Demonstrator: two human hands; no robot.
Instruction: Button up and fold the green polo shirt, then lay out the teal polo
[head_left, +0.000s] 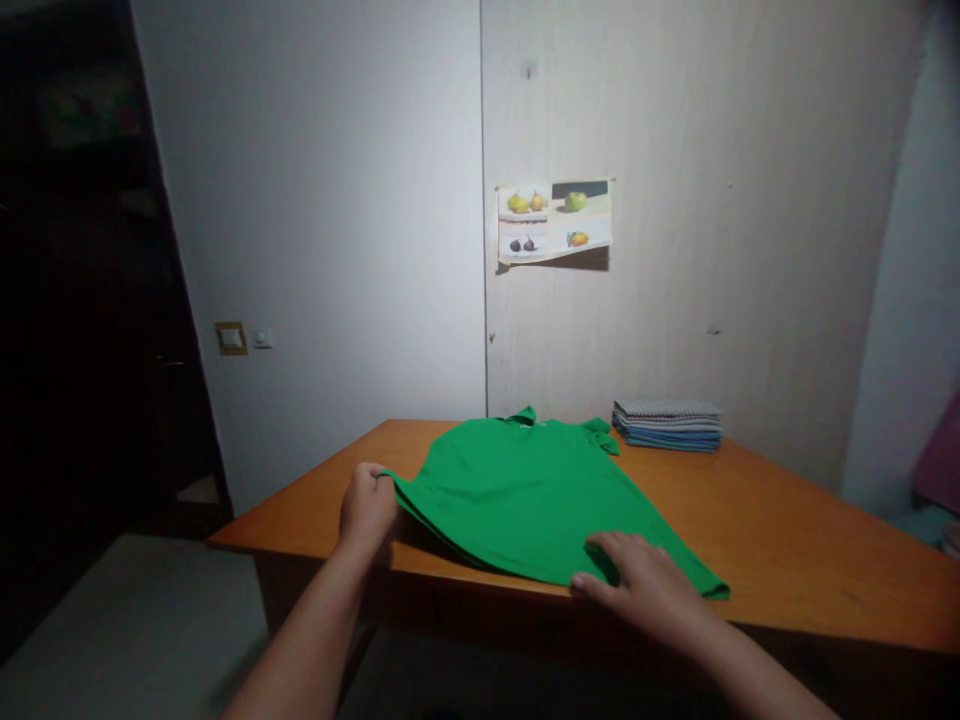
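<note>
A green T-shirt [525, 490] lies spread on the wooden table [787, 530], its collar toward the wall and its hem along the near edge. My left hand [367, 508] is closed on the hem's left corner and holds it raised off the tabletop. At the right part of the hem, my right hand [637, 580] rests over the cloth with fingers and thumb apart. One sleeve is visible at the far right of the shirt, bunched up; the left sleeve is mostly hidden.
A stack of folded cloths [667, 426], grey and blue, stands at the table's far right. Behind it, a fruit picture [555, 222] hangs on the wall. Light switches [231, 338] are on the left wall beside a dark doorway.
</note>
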